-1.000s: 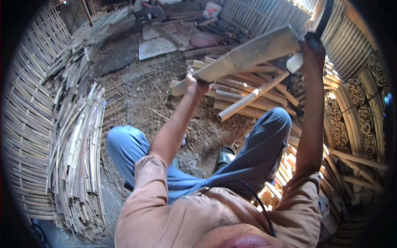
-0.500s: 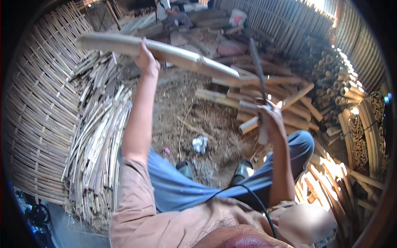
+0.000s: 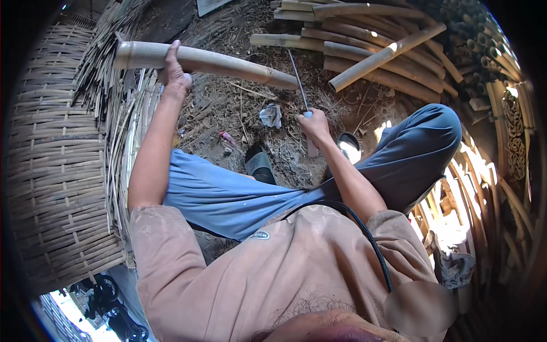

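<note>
My left hand is closed around a split bamboo length, gripping it left of its middle. The bamboo reaches across in front of me, sloping down to the right. In my right hand is a long-bladed knife with its thin blade pointing up and away. The blade is beside the bamboo's right end; whether they touch, I cannot tell. Part of the knife's handle shows below my fist.
Several bamboo lengths are heaped at the far right. Thin strips lie along the woven bamboo wall on the left. A crumpled pale scrap lies on the littered ground near my left shoe.
The view has tipped downward. My right hand has brought the knife left, close to the bamboo's right end. My left hand keeps its grip on the bamboo.
</note>
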A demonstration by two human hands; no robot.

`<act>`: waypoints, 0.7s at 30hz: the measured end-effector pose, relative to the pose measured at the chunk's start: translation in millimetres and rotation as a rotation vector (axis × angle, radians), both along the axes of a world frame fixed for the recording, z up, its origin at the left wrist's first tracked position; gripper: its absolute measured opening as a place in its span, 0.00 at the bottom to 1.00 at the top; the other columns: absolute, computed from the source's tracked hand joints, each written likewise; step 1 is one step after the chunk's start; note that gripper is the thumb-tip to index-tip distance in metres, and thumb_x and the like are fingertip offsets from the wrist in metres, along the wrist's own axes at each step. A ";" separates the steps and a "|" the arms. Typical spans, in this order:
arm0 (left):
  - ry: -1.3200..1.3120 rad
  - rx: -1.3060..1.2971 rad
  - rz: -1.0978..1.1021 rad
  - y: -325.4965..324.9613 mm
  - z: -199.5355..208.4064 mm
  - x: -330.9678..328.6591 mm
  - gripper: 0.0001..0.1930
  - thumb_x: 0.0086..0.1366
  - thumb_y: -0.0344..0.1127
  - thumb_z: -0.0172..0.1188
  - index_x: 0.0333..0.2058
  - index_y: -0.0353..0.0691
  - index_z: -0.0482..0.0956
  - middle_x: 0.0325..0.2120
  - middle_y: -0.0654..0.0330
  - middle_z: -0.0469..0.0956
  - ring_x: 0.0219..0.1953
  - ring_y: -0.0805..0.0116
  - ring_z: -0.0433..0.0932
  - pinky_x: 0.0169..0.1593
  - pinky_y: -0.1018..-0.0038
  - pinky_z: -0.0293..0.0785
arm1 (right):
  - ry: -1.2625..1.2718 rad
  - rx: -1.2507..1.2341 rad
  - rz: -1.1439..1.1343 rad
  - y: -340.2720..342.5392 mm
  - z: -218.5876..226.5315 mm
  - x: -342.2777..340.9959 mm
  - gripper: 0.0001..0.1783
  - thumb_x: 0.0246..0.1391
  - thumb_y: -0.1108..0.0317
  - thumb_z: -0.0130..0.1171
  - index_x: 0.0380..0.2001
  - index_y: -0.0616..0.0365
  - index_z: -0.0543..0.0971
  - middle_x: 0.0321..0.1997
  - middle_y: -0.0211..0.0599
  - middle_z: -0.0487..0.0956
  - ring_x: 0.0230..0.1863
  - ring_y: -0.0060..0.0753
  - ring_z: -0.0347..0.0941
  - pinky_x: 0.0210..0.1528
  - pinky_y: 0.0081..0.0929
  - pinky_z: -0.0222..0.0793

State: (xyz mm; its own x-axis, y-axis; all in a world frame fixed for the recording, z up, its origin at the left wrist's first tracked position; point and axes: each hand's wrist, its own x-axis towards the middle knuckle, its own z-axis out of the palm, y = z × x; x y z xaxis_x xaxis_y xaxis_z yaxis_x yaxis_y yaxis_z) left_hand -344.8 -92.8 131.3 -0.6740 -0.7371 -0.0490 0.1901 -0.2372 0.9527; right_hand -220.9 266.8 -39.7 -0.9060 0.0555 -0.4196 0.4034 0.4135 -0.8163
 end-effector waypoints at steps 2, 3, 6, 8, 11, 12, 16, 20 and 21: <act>0.038 -0.117 0.015 -9.9 10.4 1.6 0.50 0.39 0.40 0.86 0.62 0.38 0.69 0.54 0.57 0.76 0.54 0.59 0.76 0.63 0.54 0.74 | 0.050 -0.069 0.027 -3.4 -15.7 -2.2 0.19 0.48 0.57 0.64 0.37 0.62 0.85 0.36 0.56 0.85 0.42 0.56 0.84 0.47 0.45 0.77; 0.084 -0.101 0.006 -12.5 21.1 5.7 0.49 0.40 0.39 0.86 0.62 0.38 0.70 0.55 0.57 0.76 0.54 0.60 0.76 0.63 0.55 0.75 | 0.033 -0.071 0.021 -4.3 -16.7 -1.8 0.19 0.48 0.57 0.64 0.37 0.62 0.85 0.36 0.56 0.85 0.42 0.56 0.84 0.47 0.45 0.77; 0.164 -0.149 -0.031 -4.0 47.1 14.8 0.46 0.41 0.35 0.85 0.61 0.39 0.72 0.54 0.59 0.77 0.55 0.57 0.77 0.61 0.49 0.76 | 0.002 0.053 0.091 -0.2 -19.1 -3.6 0.22 0.45 0.54 0.65 0.38 0.61 0.85 0.38 0.57 0.86 0.44 0.57 0.83 0.50 0.47 0.77; 0.208 -0.199 -0.025 -14.8 62.8 20.6 0.46 0.41 0.35 0.85 0.61 0.39 0.72 0.53 0.59 0.77 0.54 0.57 0.77 0.60 0.47 0.76 | -0.024 0.048 0.109 -5.5 -22.1 -5.6 0.23 0.45 0.54 0.65 0.38 0.61 0.85 0.39 0.57 0.86 0.45 0.58 0.83 0.51 0.47 0.77; 0.162 -0.157 0.054 -41.4 68.6 18.7 0.44 0.41 0.34 0.83 0.60 0.40 0.72 0.51 0.58 0.77 0.53 0.56 0.77 0.60 0.50 0.77 | -0.044 0.047 0.161 -12.0 -1.8 -4.8 0.23 0.46 0.55 0.65 0.38 0.64 0.85 0.41 0.58 0.86 0.45 0.57 0.84 0.52 0.45 0.77; 0.103 -0.168 0.091 -72.4 76.7 22.9 0.41 0.43 0.35 0.82 0.58 0.41 0.73 0.51 0.58 0.77 0.53 0.56 0.77 0.60 0.52 0.76 | -0.008 -0.080 0.222 -27.3 37.9 -1.8 0.23 0.47 0.56 0.64 0.39 0.65 0.85 0.41 0.58 0.86 0.45 0.57 0.84 0.52 0.45 0.77; 0.092 -0.120 -0.483 -61.0 92.0 13.1 0.30 0.53 0.36 0.70 0.55 0.32 0.75 0.50 0.52 0.78 0.56 0.56 0.76 0.69 0.59 0.67 | 0.231 -0.131 0.304 -58.9 60.9 -9.5 0.17 0.50 0.60 0.63 0.39 0.60 0.84 0.35 0.56 0.85 0.39 0.59 0.83 0.49 0.47 0.77; 0.158 -0.152 -0.715 -57.6 90.6 32.5 0.32 0.52 0.34 0.67 0.56 0.29 0.73 0.51 0.47 0.78 0.60 0.52 0.74 0.72 0.59 0.63 | 0.268 0.028 0.271 -54.0 28.0 -11.4 0.14 0.50 0.65 0.60 0.36 0.64 0.83 0.32 0.56 0.84 0.36 0.55 0.83 0.43 0.48 0.76; 0.213 -0.104 -0.688 -54.9 83.5 37.4 0.32 0.51 0.34 0.66 0.57 0.29 0.73 0.51 0.46 0.77 0.60 0.51 0.74 0.72 0.58 0.62 | 0.196 0.067 0.183 -46.9 1.2 -8.3 0.14 0.51 0.64 0.60 0.36 0.64 0.83 0.33 0.57 0.84 0.39 0.57 0.83 0.45 0.50 0.76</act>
State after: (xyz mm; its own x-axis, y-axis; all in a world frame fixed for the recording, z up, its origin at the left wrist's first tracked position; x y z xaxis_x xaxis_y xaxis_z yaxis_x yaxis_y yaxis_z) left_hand -307.3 -147.7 214.8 -0.9736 -0.1368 0.1825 0.2148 -0.2804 0.9355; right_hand -229.2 219.9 -38.5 -0.9671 -0.0954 -0.2358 0.1534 0.5206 -0.8399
